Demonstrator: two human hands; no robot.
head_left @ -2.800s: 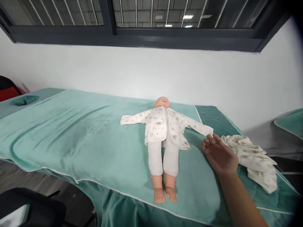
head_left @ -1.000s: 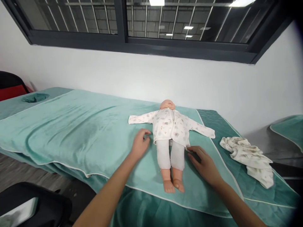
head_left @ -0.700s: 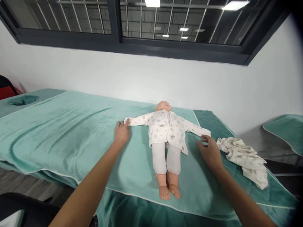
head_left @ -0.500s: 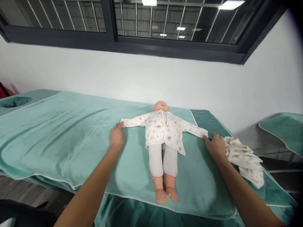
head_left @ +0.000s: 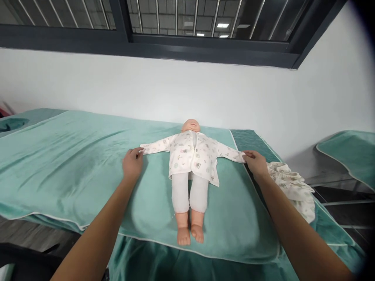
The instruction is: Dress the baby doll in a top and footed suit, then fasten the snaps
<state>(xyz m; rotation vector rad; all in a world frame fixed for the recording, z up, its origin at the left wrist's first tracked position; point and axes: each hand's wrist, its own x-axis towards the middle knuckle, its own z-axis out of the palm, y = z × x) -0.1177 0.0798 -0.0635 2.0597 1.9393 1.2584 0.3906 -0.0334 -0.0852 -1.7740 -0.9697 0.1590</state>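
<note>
Green bed [head_left: 76,156]; doll [head_left: 183,158] crosswise, head [head_left: 190,125] toward wall [head_left: 175,89]; left hand [head_left: 133,163], right hand [head_left: 257,163] pinching sleeve ends [head_left: 238,157].

Cannot see either hand of the doll [head_left: 191,126] beyond the sleeves [head_left: 158,146], nor the tips of the cuffs under the fingers of the left hand [head_left: 133,163] and right hand [head_left: 256,164]. Cannot make out the upper face past the chin, or the tiny prints on the jacket [head_left: 183,156]. Loses part of the crumpled cloth [head_left: 293,187], near the bed's right end, behind the right forearm [head_left: 293,222]. Shows only part of the bed [head_left: 73,156], with the left end and hollow [head_left: 13,123] cut off. Also cuts off the window [head_left: 205,48], red item [head_left: 3,113], green cover [head_left: 354,154] and black item [head_left: 23,259], too partial to identify.
</note>
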